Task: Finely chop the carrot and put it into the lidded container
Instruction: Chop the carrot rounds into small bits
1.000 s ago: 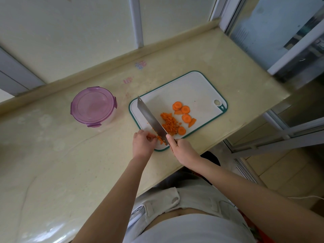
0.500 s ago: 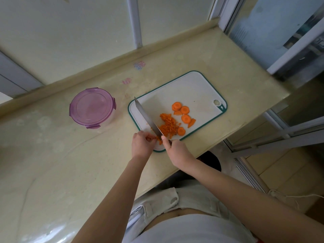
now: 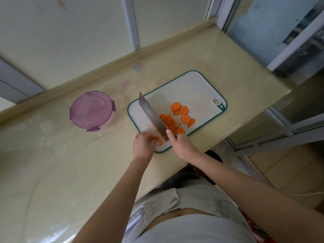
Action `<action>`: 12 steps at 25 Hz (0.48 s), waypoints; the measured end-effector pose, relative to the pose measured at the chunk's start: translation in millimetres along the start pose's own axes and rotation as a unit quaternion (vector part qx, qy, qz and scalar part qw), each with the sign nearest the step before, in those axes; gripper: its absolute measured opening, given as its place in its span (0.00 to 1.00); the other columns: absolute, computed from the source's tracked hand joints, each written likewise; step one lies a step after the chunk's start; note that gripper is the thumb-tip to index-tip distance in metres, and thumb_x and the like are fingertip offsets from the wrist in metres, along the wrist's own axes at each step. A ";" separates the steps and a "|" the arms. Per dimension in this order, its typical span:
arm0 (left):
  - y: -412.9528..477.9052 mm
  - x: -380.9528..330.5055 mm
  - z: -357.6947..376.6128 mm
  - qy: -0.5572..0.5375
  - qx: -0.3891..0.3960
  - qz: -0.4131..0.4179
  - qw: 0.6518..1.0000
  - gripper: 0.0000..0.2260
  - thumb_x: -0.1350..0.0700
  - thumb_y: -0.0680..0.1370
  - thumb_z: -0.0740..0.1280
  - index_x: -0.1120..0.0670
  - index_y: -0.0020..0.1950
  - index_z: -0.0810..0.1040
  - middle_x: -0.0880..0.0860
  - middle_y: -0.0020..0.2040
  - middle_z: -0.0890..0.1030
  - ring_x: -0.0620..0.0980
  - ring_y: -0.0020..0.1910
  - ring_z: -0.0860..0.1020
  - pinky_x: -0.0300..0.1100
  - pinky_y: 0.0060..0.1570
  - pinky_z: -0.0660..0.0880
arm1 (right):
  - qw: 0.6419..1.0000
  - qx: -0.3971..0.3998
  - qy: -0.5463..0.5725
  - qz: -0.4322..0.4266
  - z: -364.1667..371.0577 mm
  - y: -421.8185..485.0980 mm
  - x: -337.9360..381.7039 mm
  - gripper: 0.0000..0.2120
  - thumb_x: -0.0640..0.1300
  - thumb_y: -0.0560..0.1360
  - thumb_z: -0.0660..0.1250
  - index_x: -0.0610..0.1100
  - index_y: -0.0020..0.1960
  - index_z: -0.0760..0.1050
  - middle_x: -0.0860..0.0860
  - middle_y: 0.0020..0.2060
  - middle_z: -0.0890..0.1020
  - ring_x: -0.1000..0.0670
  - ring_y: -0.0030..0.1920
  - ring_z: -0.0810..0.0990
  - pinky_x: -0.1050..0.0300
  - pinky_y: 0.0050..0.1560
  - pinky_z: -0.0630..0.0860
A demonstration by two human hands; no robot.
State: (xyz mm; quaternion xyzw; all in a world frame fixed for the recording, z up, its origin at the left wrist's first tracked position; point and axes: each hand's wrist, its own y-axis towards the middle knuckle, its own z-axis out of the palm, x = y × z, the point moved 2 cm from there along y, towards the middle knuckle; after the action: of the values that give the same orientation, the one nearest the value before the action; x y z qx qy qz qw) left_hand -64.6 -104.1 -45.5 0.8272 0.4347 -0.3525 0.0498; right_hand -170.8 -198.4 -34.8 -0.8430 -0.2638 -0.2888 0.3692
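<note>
On the cutting board [image 3: 192,88], right hand [image 3: 182,144] is gripping the knife [image 3: 150,114], left hand [image 3: 142,143] pinching carrot [image 3: 159,140]; slices [image 3: 184,109] are waiting (container [image 3: 92,110] lidded).

Knife [image 3: 152,116] blade bare metal, dull sheen. Cutting board [image 3: 192,88] matt white plastic, green rim. Container lid [image 3: 92,110] translucent purple plastic, glossy. Countertop [image 3: 70,163] polished, stone-like, beige.
</note>
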 end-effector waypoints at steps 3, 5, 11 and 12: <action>-2.3 -0.4 2.3 -0.021 0.004 0.005 1.000 0.09 0.64 0.75 0.63 0.58 0.50 0.82 0.52 0.48 0.78 0.50 0.52 0.73 0.33 0.49 0.66 | 1.000 0.002 0.017 0.004 -1.3 -1.5 -3.9 0.28 0.60 0.80 0.50 0.40 0.31 0.63 0.47 0.25 0.67 0.49 0.26 0.67 0.58 0.30 0.64; -4.6 0.3 3.0 -0.030 0.009 0.000 0.999 0.08 0.62 0.74 0.65 0.58 0.52 0.79 0.51 0.47 0.74 0.49 0.51 0.71 0.34 0.48 0.66 | 1.000 0.011 0.024 0.005 -0.8 -4.9 -4.5 0.28 0.60 0.80 0.50 0.39 0.32 0.65 0.47 0.26 0.68 0.49 0.27 0.69 0.56 0.32 0.66; -0.9 1.7 5.9 0.002 0.006 0.027 1.000 0.04 0.63 0.74 0.67 0.62 0.45 0.80 0.53 0.42 0.72 0.52 0.46 0.72 0.35 0.42 0.65 | 0.999 0.031 0.008 0.014 7.1 -10.6 -4.8 0.29 0.61 0.80 0.51 0.41 0.29 0.62 0.47 0.25 0.68 0.49 0.27 0.69 0.56 0.31 0.66; -0.2 1.7 5.8 0.000 0.001 0.024 1.000 0.03 0.63 0.73 0.67 0.62 0.44 0.80 0.54 0.42 0.73 0.52 0.45 0.71 0.34 0.41 0.64 | 0.999 0.033 0.007 0.014 7.9 -10.7 -3.7 0.29 0.61 0.80 0.51 0.41 0.29 0.62 0.47 0.25 0.68 0.49 0.27 0.69 0.56 0.31 0.66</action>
State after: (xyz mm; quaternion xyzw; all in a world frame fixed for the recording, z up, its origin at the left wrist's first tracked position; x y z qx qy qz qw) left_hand -67.3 -105.0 -50.9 0.8373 0.4146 -0.3518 0.0579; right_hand -178.1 -186.8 -36.7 -0.8319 -0.2590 -0.2808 0.4025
